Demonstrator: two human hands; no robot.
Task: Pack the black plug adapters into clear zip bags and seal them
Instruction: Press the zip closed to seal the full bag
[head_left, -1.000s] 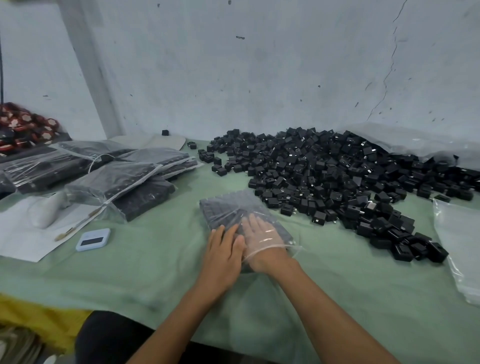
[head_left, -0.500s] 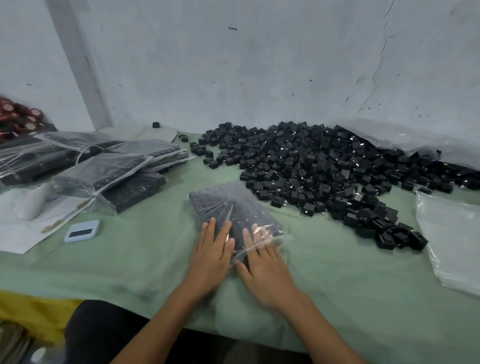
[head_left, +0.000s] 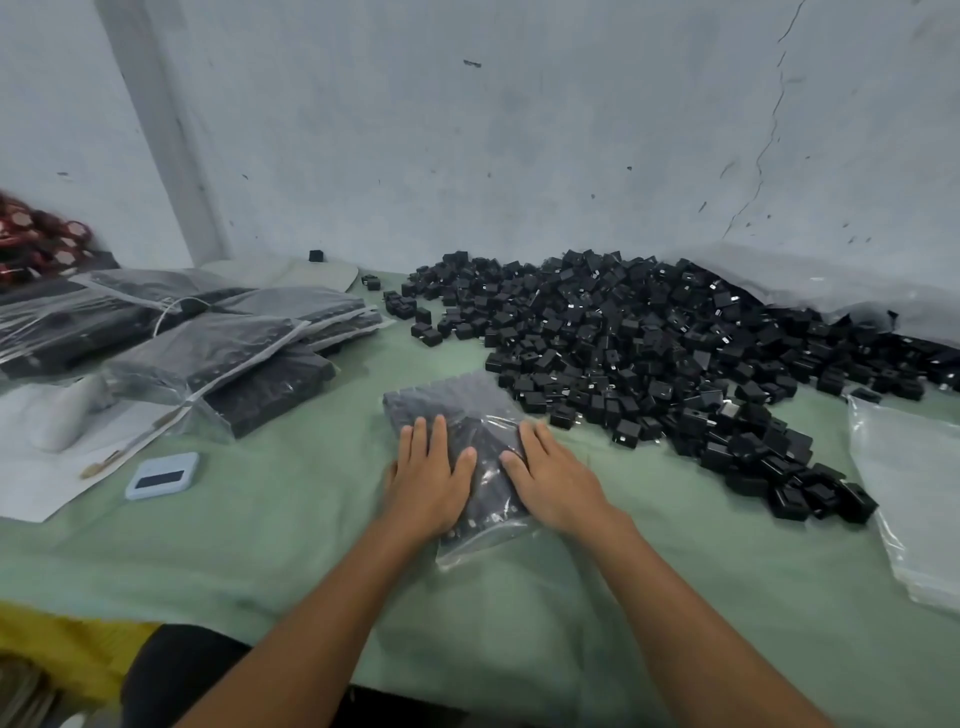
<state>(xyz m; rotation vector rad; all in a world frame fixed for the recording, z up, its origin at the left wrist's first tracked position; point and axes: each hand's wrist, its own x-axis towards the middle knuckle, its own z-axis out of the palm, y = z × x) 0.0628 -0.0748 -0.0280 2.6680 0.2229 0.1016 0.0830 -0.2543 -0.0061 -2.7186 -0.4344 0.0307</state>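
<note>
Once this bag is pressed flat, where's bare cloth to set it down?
Bare green cloth lies between the left hand and the small blue device, and along the near edge. A smaller patch sits between the right hand and the empty bags. The loose adapter pile crowds far right; the packed bags crowd far left.

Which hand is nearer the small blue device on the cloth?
Left. The left hand lies flat on the filled zip bag, on the side toward the blue device. The right hand presses the bag's far side, farther off.
</note>
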